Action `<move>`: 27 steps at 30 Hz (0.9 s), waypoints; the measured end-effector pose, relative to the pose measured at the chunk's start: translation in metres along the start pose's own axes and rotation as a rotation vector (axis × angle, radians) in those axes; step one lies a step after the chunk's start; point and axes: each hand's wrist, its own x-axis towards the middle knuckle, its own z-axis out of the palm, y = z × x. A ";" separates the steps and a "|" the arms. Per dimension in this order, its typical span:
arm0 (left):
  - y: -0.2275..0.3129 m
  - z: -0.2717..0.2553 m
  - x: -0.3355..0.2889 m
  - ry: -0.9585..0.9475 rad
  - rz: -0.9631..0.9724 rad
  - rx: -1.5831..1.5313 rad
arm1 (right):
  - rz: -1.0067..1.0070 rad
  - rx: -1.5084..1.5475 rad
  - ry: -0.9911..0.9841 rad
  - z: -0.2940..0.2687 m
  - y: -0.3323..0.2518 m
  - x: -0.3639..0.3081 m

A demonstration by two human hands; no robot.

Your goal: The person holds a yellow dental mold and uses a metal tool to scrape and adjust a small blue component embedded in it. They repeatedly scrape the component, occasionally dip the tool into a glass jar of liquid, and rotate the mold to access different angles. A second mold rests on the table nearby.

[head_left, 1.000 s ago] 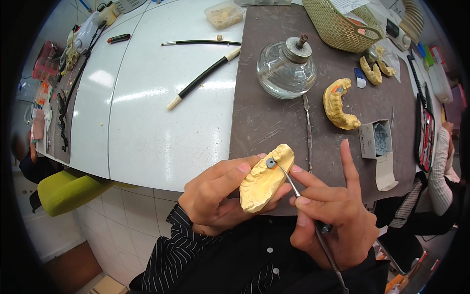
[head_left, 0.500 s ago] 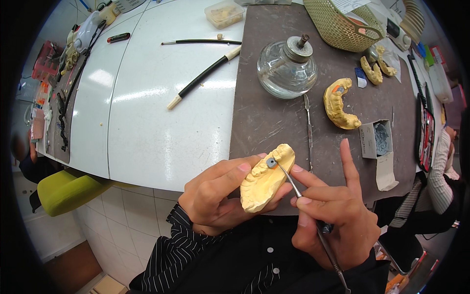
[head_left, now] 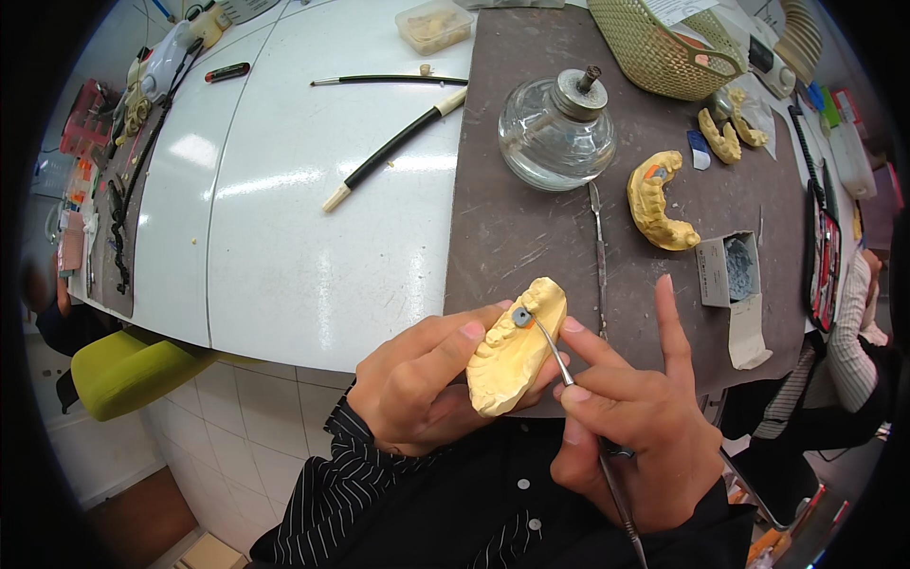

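Note:
My left hand (head_left: pixel 417 384) grips a yellow plaster dental cast (head_left: pixel 517 349) near the table's front edge, thumb along its toothed side. A small grey wax tooth (head_left: pixel 521 317) sits on the cast's upper end. My right hand (head_left: pixel 635 427) holds a thin metal carving instrument (head_left: pixel 555 356) like a pen, its curved tip touching the grey tooth. The index finger of that hand sticks straight up.
On the brown mat (head_left: pixel 531 228) stand a glass spirit lamp (head_left: pixel 556 133), a metal spatula (head_left: pixel 598 256), a second yellow cast (head_left: pixel 659 204) and a small box of grey wax (head_left: pixel 732 270). A woven basket (head_left: pixel 664 52) is behind. Black-handled tools (head_left: pixel 393 147) lie on the white table (head_left: pixel 284 247). Another person's striped sleeve (head_left: pixel 858 322) is at right.

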 end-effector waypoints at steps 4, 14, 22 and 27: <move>0.001 0.004 -0.006 0.090 -0.038 -0.045 | -0.076 0.019 0.067 0.005 0.007 -0.006; 0.000 -0.006 -0.010 -0.041 -0.105 -0.084 | -0.041 0.082 -0.080 -0.005 0.007 -0.006; -0.001 -0.008 -0.009 -0.055 -0.080 -0.092 | -0.033 -0.013 -0.114 -0.006 -0.001 -0.001; 0.000 -0.007 -0.005 -0.092 -0.084 -0.116 | -0.093 -0.024 0.016 0.001 0.004 -0.003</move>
